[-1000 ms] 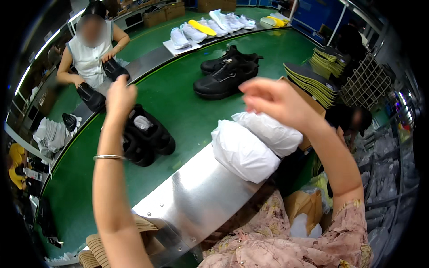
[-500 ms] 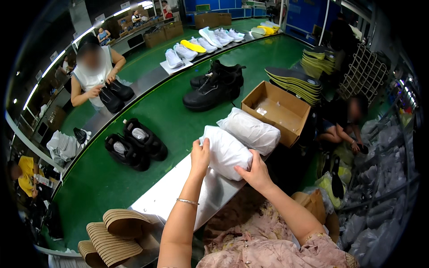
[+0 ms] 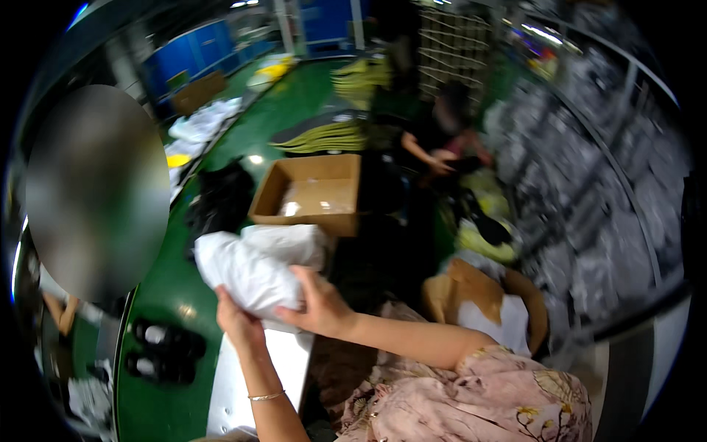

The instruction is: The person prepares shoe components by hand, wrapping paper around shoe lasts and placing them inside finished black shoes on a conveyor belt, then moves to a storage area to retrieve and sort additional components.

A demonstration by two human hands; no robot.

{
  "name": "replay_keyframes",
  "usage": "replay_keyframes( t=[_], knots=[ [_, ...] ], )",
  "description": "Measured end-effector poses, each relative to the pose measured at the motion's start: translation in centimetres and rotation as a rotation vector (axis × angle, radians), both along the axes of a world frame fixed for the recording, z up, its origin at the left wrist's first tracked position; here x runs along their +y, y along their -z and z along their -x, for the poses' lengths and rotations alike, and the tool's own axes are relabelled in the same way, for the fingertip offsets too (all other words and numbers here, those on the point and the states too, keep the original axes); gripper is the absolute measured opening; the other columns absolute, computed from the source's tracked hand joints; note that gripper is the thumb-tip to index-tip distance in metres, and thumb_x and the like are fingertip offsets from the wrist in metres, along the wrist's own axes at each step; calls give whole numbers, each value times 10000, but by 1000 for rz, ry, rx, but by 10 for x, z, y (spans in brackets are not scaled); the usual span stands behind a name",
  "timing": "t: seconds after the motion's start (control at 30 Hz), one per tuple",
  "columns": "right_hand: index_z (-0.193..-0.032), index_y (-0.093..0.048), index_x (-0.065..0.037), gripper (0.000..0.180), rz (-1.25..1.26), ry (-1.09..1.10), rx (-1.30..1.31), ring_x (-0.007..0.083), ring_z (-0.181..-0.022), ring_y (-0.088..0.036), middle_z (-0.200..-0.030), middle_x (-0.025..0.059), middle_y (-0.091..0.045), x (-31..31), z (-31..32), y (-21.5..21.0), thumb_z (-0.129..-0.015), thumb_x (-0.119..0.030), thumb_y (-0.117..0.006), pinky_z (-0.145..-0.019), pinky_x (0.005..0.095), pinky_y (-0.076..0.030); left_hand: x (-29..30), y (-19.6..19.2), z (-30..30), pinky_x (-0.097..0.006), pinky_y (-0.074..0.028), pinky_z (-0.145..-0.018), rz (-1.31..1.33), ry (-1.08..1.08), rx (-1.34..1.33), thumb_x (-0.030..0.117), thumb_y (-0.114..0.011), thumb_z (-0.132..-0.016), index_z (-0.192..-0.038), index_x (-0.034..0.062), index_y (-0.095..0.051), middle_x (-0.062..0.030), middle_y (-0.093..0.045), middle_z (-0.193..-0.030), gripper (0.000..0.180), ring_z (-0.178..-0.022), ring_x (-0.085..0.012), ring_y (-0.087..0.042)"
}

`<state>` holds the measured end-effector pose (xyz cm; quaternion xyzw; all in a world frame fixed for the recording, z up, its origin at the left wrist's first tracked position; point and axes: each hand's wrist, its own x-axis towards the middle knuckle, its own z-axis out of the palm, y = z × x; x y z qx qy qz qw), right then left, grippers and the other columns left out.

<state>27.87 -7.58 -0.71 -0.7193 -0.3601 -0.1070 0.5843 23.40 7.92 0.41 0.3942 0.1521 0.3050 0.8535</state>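
I have both hands clasped on a white wrapped bundle (image 3: 249, 274), which lies between and just ahead of them, over the near metal surface (image 3: 258, 365). The left hand (image 3: 241, 322) grips its near left flank from below; the right hand (image 3: 321, 303) takes hold of the near right end, its thumb and fingers pressing into the wrap. From my view I cannot tell whether the bundle's underside touches the metal.

Its long axis runs on a slant: the far end points ahead and to the left, away from both hands, while the near end points back and right, toward the right palm. I see a plump, rounded, oblong shape in thin white wrapping, softly creased, brighter along the top and greyer where it turns under near the fingers. What is inside is hidden.

Just beyond the hands sits a second white bundle (image 3: 291, 243), partly covered by the first. Past that, I have a brown cardboard box (image 3: 276, 219), its top uncovered. To the left of the hands, a pair of black shoes (image 3: 166, 353), somewhat blurred, stands on the green surface (image 3: 166, 295).
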Motion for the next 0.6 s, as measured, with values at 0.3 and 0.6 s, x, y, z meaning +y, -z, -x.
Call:
replay_keyframes(
  t=[0.3,0.6],
  knots=[
    [-1166,-371,48,671,-102,53,-65,394,-884,-554,-1000,242,-524,-15,8,-26,-671,-229,-730,-752,410,-477,-33,-27,-11,-400,-424,-962,69,57,-97,418,-483,-909,-1285,13,-420,-120,-517,-1243,556,-1106,-256,-527],
    [-1117,-393,32,632,-241,-32,144,334,-787,-641,-869,249,-601,5,30,-31,-686,-289,-725,-638,355,-515,-15,-39,5,-502,-444,-900,127,247,-214,516,-536,-827,-1345,19,-306,-263,-513,-1178,754,-1071,-416,-522]
  ],
)
